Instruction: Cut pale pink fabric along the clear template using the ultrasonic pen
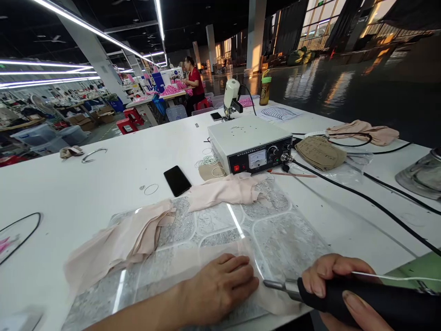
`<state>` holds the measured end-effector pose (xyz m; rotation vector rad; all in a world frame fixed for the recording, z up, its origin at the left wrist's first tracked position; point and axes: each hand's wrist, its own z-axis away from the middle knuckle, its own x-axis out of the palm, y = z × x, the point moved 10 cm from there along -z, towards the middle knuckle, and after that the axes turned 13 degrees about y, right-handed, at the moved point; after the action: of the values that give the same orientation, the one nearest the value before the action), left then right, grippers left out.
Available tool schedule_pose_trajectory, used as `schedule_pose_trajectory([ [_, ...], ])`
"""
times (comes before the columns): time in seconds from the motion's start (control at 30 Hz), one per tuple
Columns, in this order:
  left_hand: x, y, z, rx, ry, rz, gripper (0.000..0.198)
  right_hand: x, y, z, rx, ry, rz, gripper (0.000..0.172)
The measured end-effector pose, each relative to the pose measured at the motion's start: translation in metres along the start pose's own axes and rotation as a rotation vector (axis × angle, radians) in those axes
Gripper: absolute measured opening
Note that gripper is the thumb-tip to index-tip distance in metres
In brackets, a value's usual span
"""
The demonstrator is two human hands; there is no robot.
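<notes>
My left hand [222, 287] lies palm down on a thin pale-pink cloth [179, 259], its fingers slightly bent and resting on it. The cloth is spread over a clear-topped grey marbled mat [285, 239]. My right hand [339, 285] is wrapped round the thick black handle of an ultrasonic cutter [292, 288]. Its metal tip points left and touches or nearly touches the cloth, just right of my left fingertips. One stack of pale-pink cloth pieces [127, 239] lies on the mat's left side, another pink stack [223, 191] at its far edge.
A white control box [255, 138] stands behind the mat, its black cable [361, 195] running right. Around it are a black phone [177, 180], brown cloth pieces [320, 151], a glass jar [422, 172] and a bottle [265, 89]. A person in red [195, 82] sits farther back.
</notes>
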<state>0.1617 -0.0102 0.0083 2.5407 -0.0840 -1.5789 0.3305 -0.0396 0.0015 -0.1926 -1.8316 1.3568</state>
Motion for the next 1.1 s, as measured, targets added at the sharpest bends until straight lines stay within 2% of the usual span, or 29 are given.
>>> schedule_pose_trajectory([
  [0.13,0.001,0.001,0.001,0.015,0.028,0.001,0.029,0.0,-0.008,0.0,-0.051,0.074,-0.003,0.006],
  [0.57,0.007,0.001,0.004,0.01,-0.016,-0.024,0.024,0.026,-0.009,-0.003,-0.09,-0.017,0.047,0.008],
  [0.8,0.006,0.001,0.004,0.004,-0.007,-0.033,0.023,0.024,-0.006,-0.001,-0.079,-0.051,0.048,0.006],
  [0.97,0.003,0.001,0.002,0.005,0.002,-0.027,0.024,0.033,-0.01,-0.001,-0.152,-0.128,0.079,0.005],
  [1.1,0.001,0.0,0.002,0.014,0.013,-0.017,0.029,0.034,-0.015,-0.003,-0.182,-0.073,0.05,0.007],
])
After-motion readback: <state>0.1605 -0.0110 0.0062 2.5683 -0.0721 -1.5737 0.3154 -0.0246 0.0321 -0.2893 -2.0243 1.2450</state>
